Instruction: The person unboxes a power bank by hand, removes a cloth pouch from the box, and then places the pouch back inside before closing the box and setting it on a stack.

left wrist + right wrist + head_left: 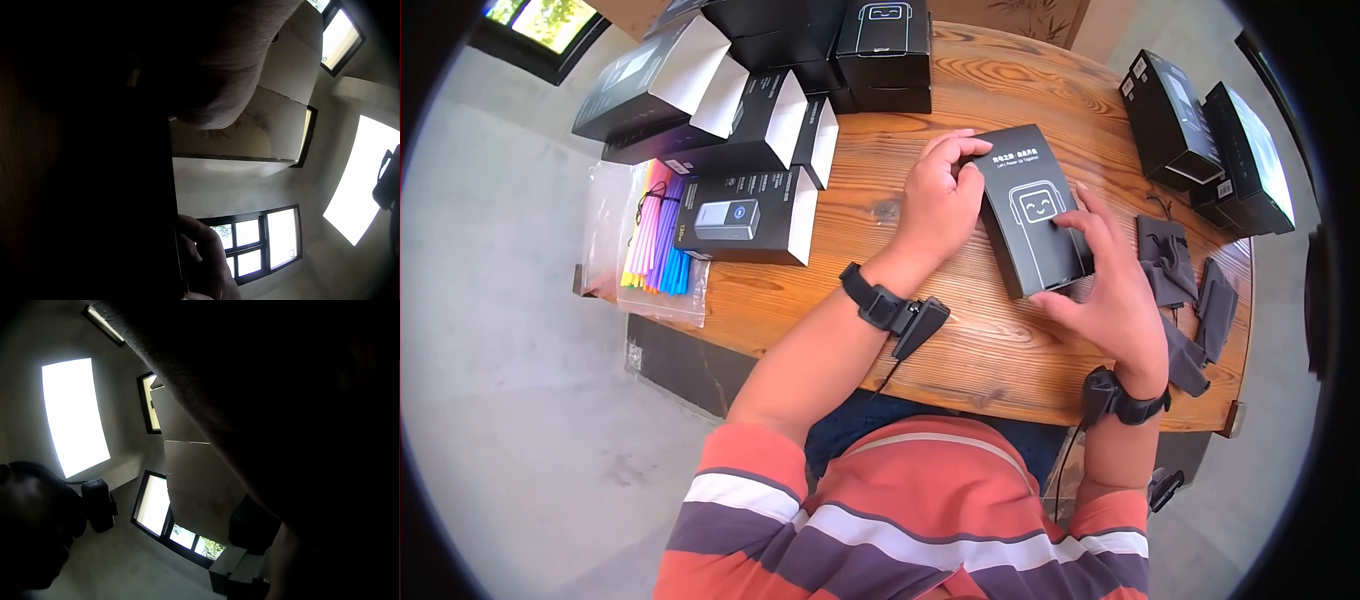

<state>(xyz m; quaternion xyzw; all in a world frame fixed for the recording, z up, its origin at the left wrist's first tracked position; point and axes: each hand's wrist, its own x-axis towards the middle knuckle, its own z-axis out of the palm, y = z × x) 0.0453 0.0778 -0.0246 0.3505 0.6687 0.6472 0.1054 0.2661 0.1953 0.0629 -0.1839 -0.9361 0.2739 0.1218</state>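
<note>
A black box (pixel 1028 200), printed with a smiling robot face and white lettering, lies at an angle on the wooden table. My left hand (pixel 942 195) holds its far left side, with bent fingers over the upper corner. At the near right end, my right hand (pixel 1115 285) grips the box, thumb at the near edge and curved fingers over the right part of its face. The left wrist view is dark; the left hand (pixel 228 81) shows above the box's dark side, and fingers (pixel 206 247) curl at its edge below. In the right wrist view the box is hidden in shadow.
Several black boxes (pixel 745 215) are stacked at the left, some with white flaps. Beside them lies a plastic bag with colourful sticks (pixel 662 235). Two dark boxes (pixel 1170 115) stand at the back right. Grey drawstring pouches (pixel 1165 260) lie near the table's right edge.
</note>
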